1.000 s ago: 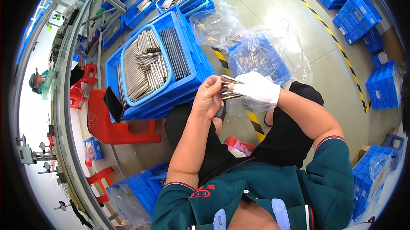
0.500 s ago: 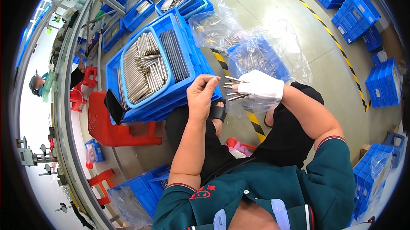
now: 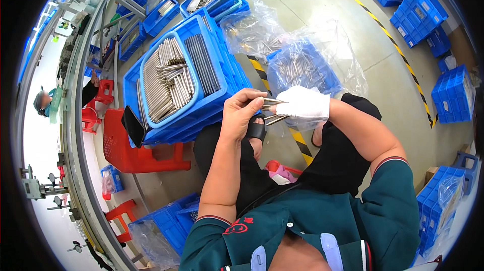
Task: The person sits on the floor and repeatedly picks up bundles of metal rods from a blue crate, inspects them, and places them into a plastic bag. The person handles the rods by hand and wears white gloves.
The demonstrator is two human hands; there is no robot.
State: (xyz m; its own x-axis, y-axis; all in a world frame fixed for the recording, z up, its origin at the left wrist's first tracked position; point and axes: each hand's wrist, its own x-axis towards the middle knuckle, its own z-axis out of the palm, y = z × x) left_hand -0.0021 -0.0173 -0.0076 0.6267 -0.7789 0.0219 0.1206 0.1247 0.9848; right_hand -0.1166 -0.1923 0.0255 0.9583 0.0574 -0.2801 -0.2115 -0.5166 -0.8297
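In my right hand [image 3: 304, 105], which wears a white glove, is a small bunch of slim silvery metal rods [image 3: 276, 119]. Their ends stick out toward my bare left hand [image 3: 240, 111]. The left thumb and index finger are pinched on the end of one or more of these rods; how many is hidden. Left of my hands, a light-blue tray [image 3: 197, 76] holds many similar metal rods [image 3: 162, 92], laid in rows with some crosswise on top. Dark rods [image 3: 202, 64] lie beside that tray, in the top blue crate [image 3: 214, 100].
Beyond my hands, a blue crate [image 3: 330, 82] of rods sits partly under clear plastic [image 3: 353, 64]. A red stool [image 3: 118, 145] stands at left, near a dark flat panel [image 3: 134, 126]. Blue crates [image 3: 451, 94] line the right side. Another person [image 3: 44, 100] is at far left.
My left hand has moved slightly right and its fingers now meet the rod ends. The right hand has shifted a little left, and the rods have turned somewhat.
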